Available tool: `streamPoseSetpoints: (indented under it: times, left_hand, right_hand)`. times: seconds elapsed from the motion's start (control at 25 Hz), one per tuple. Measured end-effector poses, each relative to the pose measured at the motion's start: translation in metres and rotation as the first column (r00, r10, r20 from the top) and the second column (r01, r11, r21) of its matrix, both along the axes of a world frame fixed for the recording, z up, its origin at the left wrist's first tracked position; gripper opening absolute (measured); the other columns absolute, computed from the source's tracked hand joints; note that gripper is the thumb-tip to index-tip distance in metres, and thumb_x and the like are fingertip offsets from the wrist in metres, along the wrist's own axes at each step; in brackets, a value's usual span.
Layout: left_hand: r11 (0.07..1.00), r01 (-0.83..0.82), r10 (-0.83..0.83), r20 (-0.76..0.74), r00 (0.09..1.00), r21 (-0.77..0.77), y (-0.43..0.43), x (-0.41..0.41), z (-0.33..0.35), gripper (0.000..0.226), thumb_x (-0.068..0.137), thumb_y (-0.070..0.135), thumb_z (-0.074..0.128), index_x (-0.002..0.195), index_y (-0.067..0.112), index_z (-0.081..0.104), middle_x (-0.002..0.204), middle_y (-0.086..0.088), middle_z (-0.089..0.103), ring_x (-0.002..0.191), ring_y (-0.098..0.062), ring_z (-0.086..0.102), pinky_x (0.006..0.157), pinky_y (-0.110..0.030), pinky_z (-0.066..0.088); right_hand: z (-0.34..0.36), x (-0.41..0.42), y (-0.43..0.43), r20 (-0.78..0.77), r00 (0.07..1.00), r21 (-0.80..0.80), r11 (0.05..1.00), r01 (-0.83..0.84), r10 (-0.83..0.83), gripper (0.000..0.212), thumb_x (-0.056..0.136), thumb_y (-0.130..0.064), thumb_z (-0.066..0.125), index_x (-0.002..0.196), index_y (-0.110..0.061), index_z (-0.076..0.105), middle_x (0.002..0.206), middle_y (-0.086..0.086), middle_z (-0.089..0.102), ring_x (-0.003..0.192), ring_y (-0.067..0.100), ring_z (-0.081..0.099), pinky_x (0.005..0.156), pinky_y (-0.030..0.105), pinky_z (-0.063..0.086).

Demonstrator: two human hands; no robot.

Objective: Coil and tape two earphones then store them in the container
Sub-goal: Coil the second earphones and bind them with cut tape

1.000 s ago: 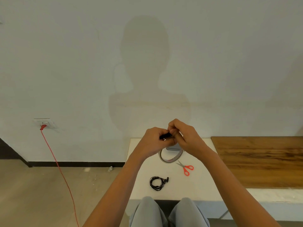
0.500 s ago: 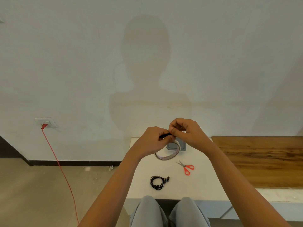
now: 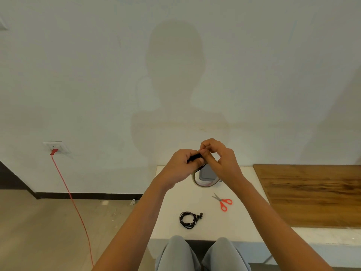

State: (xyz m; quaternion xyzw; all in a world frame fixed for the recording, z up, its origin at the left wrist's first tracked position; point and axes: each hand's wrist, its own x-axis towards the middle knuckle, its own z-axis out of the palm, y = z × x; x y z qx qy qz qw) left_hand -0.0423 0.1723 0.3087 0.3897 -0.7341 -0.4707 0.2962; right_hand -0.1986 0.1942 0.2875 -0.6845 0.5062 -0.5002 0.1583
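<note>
**Two hands bind a black earphone above a white table**

At frame centre, the left hand (image 3: pixel 180 168) grips a bundled black earphone (image 3: pixel 193 158). The right hand (image 3: pixel 221 163) pinches its end, and the hands touch, probably to tape the coil. Just below them, partly hidden, are a tape roll (image 3: pixel 204 185) and a grey container (image 3: pixel 208 173). A second coiled earphone (image 3: pixel 188 220) rests lower centre on the white table (image 3: pixel 172 222), with red-handled scissors (image 3: pixel 222 202) to its right. A wooden board (image 3: pixel 312 192) covers the right side. At left, a red cable (image 3: pixel 66 190) hangs from a wall socket (image 3: pixel 56 147).

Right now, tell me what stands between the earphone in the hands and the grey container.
Only the tape roll, overlapping the container just below the held earphone; whether it blocks the opening is unclear.
</note>
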Motion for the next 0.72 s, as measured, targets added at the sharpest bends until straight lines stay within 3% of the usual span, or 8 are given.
streamPoseSetpoints:
  times: [0.16,0.36,0.56,0.72]
  left_hand:
    - [0.994,-0.041,0.048,-0.063,0.997,0.105,0.003,-0.003,-0.005,0.022,0.096,0.016,0.055,0.08,0.01,0.068,0.064,-0.006,0.049,0.061,-0.017,0.043,0.059,-0.026,0.039]
    - [0.982,-0.099,0.101,-0.005,0.995,0.161,0.008,-0.005,-0.01,0.024,0.095,0.017,0.055,0.073,0.006,0.059,0.054,0.003,0.042,0.052,-0.012,0.04,0.055,-0.025,0.038]
    - [0.979,-0.117,0.1,0.106,0.989,0.164,0.009,-0.004,-0.008,0.03,0.094,0.018,0.054,0.065,0.013,0.054,0.054,0.004,0.041,0.053,-0.013,0.04,0.054,-0.023,0.036]
    - [0.984,-0.125,0.09,0.255,0.963,0.127,0.007,-0.004,-0.01,0.028,0.091,0.02,0.054,0.075,-0.002,0.059,0.058,-0.002,0.042,0.055,-0.016,0.038,0.052,-0.024,0.031]
  right_hand:
    - [-0.009,0.008,-0.002,-0.038,0.996,-0.1,0.992,0.077,-0.081,0.009,0.09,-0.01,0.055,0.09,-0.012,0.064,0.082,-0.002,0.066,0.083,0.02,0.061,0.069,0.036,0.051]
    - [-0.013,0.01,-0.001,-0.052,0.997,0.021,0.998,0.056,-0.054,0.013,0.092,-0.007,0.055,0.09,-0.017,0.062,0.081,0.0,0.065,0.085,0.018,0.058,0.07,0.017,0.045]
    - [-0.011,0.007,0.0,-0.093,0.995,0.143,0.99,-0.01,0.024,0.014,0.096,-0.012,0.049,0.091,-0.022,0.057,0.079,-0.002,0.064,0.089,0.017,0.056,0.076,0.039,0.05]
    - [-0.014,0.007,0.003,-0.156,0.987,0.171,0.985,-0.021,0.048,0.013,0.097,-0.012,0.044,0.093,-0.02,0.054,0.078,0.002,0.064,0.084,0.021,0.056,0.074,0.045,0.051]
